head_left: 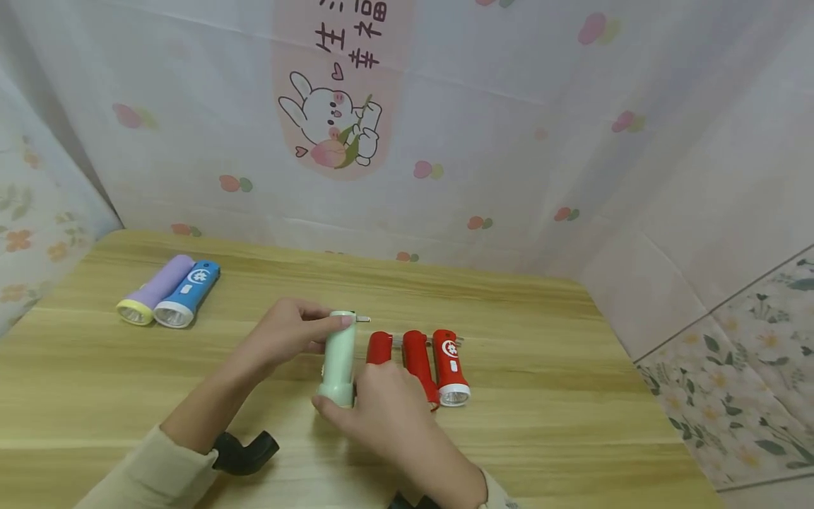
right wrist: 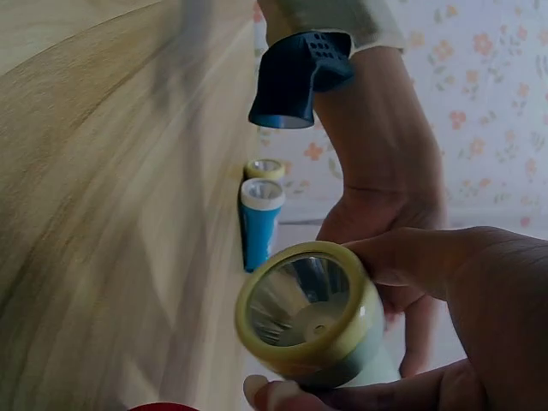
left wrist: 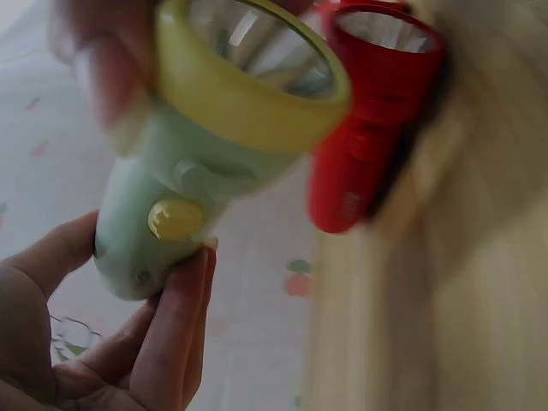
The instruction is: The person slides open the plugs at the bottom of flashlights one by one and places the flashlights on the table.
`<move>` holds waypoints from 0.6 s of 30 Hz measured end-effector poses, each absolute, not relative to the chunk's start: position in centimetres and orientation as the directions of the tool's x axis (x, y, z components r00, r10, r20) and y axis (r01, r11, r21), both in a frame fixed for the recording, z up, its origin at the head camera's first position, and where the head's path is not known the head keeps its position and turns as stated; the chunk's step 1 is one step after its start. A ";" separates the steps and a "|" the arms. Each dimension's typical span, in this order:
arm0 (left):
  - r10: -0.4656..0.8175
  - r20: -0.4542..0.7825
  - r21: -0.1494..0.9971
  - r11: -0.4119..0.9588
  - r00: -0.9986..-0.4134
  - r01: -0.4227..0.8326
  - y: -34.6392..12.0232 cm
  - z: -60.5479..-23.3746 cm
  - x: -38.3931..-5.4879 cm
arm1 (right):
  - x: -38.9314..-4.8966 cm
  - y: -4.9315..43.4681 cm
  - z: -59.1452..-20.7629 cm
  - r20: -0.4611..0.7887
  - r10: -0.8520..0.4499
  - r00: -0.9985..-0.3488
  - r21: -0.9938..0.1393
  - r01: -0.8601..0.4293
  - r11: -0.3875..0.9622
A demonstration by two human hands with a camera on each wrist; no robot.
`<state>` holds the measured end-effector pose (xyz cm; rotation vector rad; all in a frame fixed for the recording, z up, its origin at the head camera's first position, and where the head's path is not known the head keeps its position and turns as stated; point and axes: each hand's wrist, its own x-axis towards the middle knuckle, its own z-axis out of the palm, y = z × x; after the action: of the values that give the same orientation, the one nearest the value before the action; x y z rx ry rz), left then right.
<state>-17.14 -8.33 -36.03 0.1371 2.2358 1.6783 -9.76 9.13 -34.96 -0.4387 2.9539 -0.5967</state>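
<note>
the green flashlight (head_left: 340, 353) is pinched by left hand (head_left: 289, 332) and right hand (head_left: 389, 403). it seems light and hard, best held mid-tube.

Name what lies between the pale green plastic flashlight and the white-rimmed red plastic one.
Two red plastic flashlights, partly covered by the right hand, in the head view.

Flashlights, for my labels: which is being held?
The green flashlight, held by the left hand and right hand; the red ones, blue one and purple one lie on the table.
</note>
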 end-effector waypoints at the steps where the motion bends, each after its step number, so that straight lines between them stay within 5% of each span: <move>1: 0.274 -0.218 0.944 0.301 -0.937 -0.132 -8.3 -36.3 -17.2 | -9.8 9.0 -35.1 -0.044 -0.296 -0.954 -0.375 -0.258 0.890; 18: 0.211 -0.269 0.919 0.349 -0.940 -0.185 -8.0 -38.7 -17.7 | -9.6 8.1 -36.9 0.015 -0.296 -0.955 -0.154 -0.295 0.943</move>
<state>-17.72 -8.04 -38.72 0.0232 2.2760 1.6181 -9.62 8.08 -36.90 -0.4699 3.0880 -0.2423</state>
